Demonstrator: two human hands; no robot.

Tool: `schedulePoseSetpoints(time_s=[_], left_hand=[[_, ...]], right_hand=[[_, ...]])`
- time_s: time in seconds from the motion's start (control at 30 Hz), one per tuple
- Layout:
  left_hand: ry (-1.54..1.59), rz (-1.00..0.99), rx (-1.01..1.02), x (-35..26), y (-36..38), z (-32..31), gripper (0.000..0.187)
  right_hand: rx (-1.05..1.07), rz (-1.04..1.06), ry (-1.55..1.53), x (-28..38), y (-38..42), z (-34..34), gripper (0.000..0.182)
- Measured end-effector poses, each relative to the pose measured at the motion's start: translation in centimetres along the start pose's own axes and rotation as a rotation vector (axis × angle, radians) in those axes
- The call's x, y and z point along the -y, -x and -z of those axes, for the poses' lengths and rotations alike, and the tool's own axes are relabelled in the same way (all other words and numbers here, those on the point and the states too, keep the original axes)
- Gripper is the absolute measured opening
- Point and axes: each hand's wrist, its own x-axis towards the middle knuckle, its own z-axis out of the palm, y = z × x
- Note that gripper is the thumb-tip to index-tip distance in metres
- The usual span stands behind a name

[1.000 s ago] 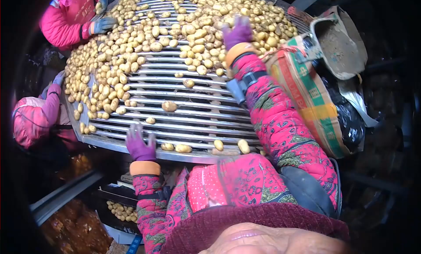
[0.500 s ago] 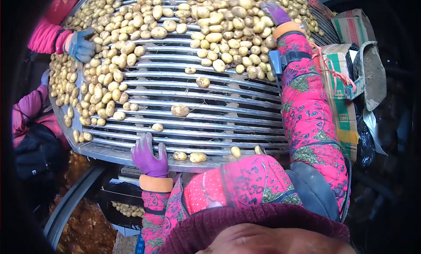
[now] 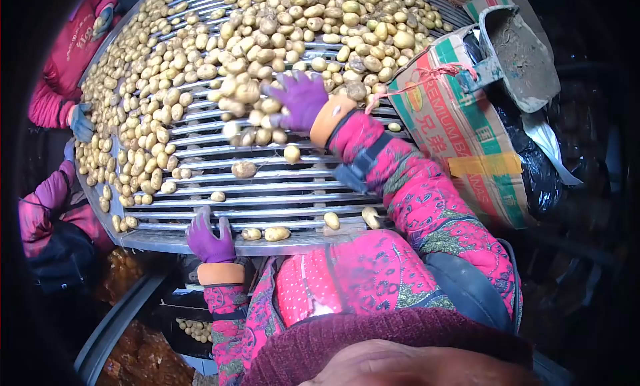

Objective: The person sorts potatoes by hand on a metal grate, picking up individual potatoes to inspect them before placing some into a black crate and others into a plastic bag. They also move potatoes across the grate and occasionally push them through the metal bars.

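Observation:
Many potatoes (image 3: 280,26) lie on a rack of metal bars (image 3: 287,203). My right hand (image 3: 300,101), in a purple glove, is on the rack with its fingers spread against the right side of a cluster of potatoes, some blurred by motion. My left hand (image 3: 211,237), gloved in purple too, rests on the rack's near metal edge with fingers apart and nothing in it. Two potatoes (image 3: 265,234) lie just right of it, and a few single ones are scattered on the bars between my hands.
Co-workers stand at the left; one's blue-gloved hand (image 3: 83,123) is at the rack's left edge. A cardboard box (image 3: 460,133) with a grey scoop (image 3: 520,59) on it stands at the right. Below left is an open box of potatoes (image 3: 195,330).
My right hand has swept from the upper right toward the middle, and potatoes beside it have shifted left. A co-worker's blue-gloved hand has moved down and left.

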Motion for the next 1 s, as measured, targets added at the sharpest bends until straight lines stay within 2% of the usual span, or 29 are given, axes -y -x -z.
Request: schedulePoseSetpoints(time_s=[0.03, 0.1, 0.17, 0.23, 0.3, 0.37, 0.43, 0.5, 0.53, 0.57, 0.6, 0.67, 0.7, 0.77, 0.8, 0.83, 0.97, 1.0], left_hand=[[-0.003, 0.002, 0.002, 0.1, -0.1, 0.0, 0.047], [-0.013, -0.003, 0.007, 0.3, 0.0, -0.2, 0.047], [0.007, -0.007, -0.033, 0.1, 0.0, -0.1, 0.046], [-0.021, 0.012, -0.013, 0.1, 0.0, 0.0, 0.046], [-0.026, 0.035, 0.016, 0.0, 0.0, 0.3, 0.047], [0.001, 0.017, 0.012, 0.2, -0.2, -0.1, 0.048], [0.011, -0.011, -0.018, 0.0, -0.3, -0.2, 0.047], [0.01, 0.027, 0.013, -0.3, -0.3, 0.1, 0.047], [0.007, 0.024, 0.013, -0.2, -0.2, 0.0, 0.047], [0.002, 0.021, 0.013, 0.0, -0.2, 0.0, 0.047], [-0.005, 0.029, 0.019, 0.0, -0.2, 0.0, 0.046], [-0.012, 0.008, -0.005, 0.2, -0.1, -0.2, 0.045], [-0.007, 0.004, -0.015, 0.2, -0.1, -0.2, 0.045], [-0.005, 0.003, -0.028, 0.2, -0.2, -0.1, 0.045], [-0.006, 0.007, -0.03, 0.2, -0.2, 0.0, 0.045], [-0.003, 0.01, -0.035, 0.1, -0.2, -0.1, 0.044], [0.001, 0.033, -0.048, 0.6, 0.2, -0.7, 0.045], [-0.006, 0.046, -0.045, 0.6, 0.3, -0.7, 0.045]], right_hand=[[-0.049, 0.015, 0.078, 1.4, 1.4, -0.3, 0.07], [0.024, 0.076, -0.03, 2.9, 4.2, -0.8, 0.072], [0.215, 0.179, -0.143, 3.1, 7.0, 0.5, 0.066], [0.162, 0.324, -0.148, 2.2, 9.4, 1.0, 0.056], [0.247, 0.314, -0.479, 0.4, 9.3, 2.4, 0.045], [0.059, 0.298, -0.433, -1.6, 9.7, 2.8, 0.038], [0.006, 0.221, -0.48, -3.8, 9.9, 3.9, 0.037], [-0.057, -0.065, -0.534, -6.6, 9.6, 4.0, 0.034], [-0.252, -0.071, -0.306, -7.8, 9.3, 3.9, 0.037], [-0.417, 0.031, -0.226, -9.9, 8.3, 2.7, 0.038], [-0.43, -0.167, -0.217, -10.3, 6.9, 3.3, 0.037], [-0.256, -0.307, -0.047, -11.4, 4.3, 3.3, 0.046], [-0.293, -0.31, 0.063, -12.1, 3.1, 1.8, 0.048], [-0.067, -0.209, 0.319, -12.8, 1.5, 1.4, 0.045], [0.032, -0.275, 0.328, -13.9, 1.7, -0.2, 0.043], [-0.008, -0.173, 0.351, -12.9, 2.0, 1.1, 0.032], [0.117, -0.248, 0.312, -9.3, 4.5, 6.5, 0.029], [0.477, -0.402, 0.418, -6.6, 5.1, 9.4, 0.03]])
